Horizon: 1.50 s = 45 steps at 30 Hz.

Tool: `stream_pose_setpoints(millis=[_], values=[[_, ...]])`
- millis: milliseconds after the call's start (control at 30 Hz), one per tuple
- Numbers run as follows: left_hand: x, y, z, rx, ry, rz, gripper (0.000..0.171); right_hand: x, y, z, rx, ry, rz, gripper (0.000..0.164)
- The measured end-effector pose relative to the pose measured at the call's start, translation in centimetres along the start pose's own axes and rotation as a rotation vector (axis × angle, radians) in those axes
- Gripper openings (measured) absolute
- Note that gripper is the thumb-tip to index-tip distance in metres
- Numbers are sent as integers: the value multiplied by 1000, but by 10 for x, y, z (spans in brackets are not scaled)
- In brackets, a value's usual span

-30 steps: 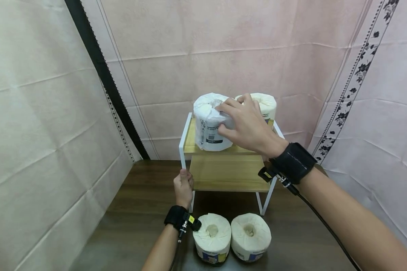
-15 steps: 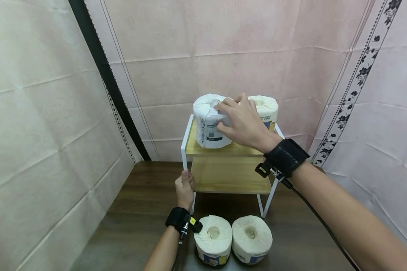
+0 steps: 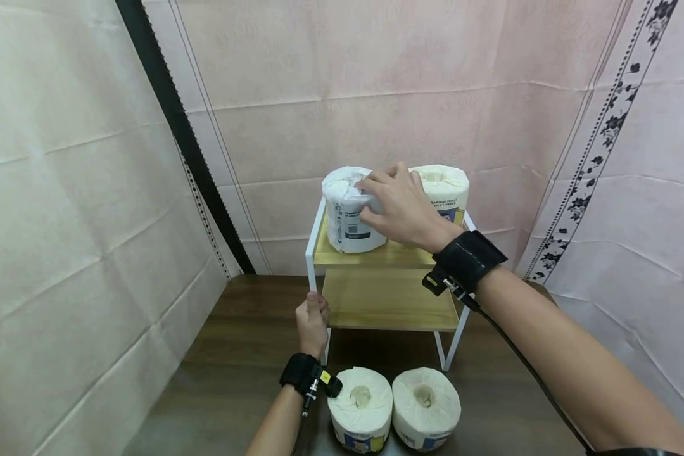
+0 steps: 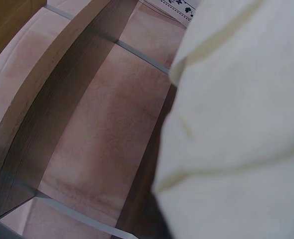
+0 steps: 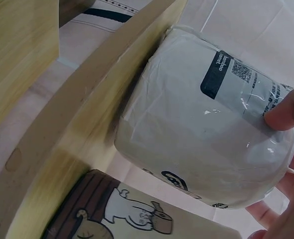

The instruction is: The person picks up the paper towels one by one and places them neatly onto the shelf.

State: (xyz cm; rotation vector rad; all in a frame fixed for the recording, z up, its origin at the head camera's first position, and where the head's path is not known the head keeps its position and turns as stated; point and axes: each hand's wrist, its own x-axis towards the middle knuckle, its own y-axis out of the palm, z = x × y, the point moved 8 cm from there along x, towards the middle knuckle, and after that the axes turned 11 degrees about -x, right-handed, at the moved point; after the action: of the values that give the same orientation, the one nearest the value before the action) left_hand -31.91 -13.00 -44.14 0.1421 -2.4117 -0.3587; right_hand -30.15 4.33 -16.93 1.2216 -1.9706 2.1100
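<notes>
In the head view we see the right hand near the middle of the frame, its thumb and fingers bent round the upper right of a white plastic-wrapped toilet roll. The grip is only as wide as that hold; in the right wrist view we find the thumb pressed on the roll's printed panel and the fingertips on the side across from it. The roll stands upright at the left of the upper shelf board, its base at the wood; we cannot tell whether the board bears its full weight.

Just right of it on the same board, partly behind the hand, we see a cream toilet roll, whose cartoon label shows at the bottom of the right wrist view.

Left of centre, the left hand is closed round the white metal frame of the two-tier shelf, beside the lower board.

Below, at the bottom centre, we see two more cream rolls side by side on the brown tabletop: a left one and a right one. Pale cream paper, blurred, fills the right of the left wrist view.
</notes>
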Motion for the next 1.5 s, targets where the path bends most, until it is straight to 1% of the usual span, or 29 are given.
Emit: stream_pose_setpoints(millis=[133,300,467,533,667,733,800,867,1033,1100,1267,1367,1500], values=[[-2,-1,0,5,-10,-13,49,0,5,-1,-26,12,12,49],[-2,5,1,18,-20,17,49,-7,7,-2,-74,27,-7,51],[-1,8,1,25,-13,28,48,-11,4,0,-86,26,-33,60],[-1,9,0,22,-7,29,48,-11,2,2,-93,25,-53,61],[1,8,-1,18,9,26,48,-8,-4,10,-128,7,-127,63],[1,8,-1,11,14,25,48,-5,-7,15,-151,8,-163,67],[1,7,-1,-5,14,24,48,-1,-7,20,-177,25,-172,72],[1,6,0,-23,11,22,49,4,-5,25,-225,54,-154,76],[-2,0,2,-35,15,6,50,17,9,35,-353,152,-30,82],[-3,-1,3,-32,22,3,50,21,13,37,-391,183,5,82],[-3,-3,4,-30,29,9,52,29,15,40,-473,218,45,80],[-3,-2,3,-24,26,12,52,32,16,40,-501,232,67,76],[-3,0,1,-18,24,18,49,32,18,36,-475,254,59,65]])
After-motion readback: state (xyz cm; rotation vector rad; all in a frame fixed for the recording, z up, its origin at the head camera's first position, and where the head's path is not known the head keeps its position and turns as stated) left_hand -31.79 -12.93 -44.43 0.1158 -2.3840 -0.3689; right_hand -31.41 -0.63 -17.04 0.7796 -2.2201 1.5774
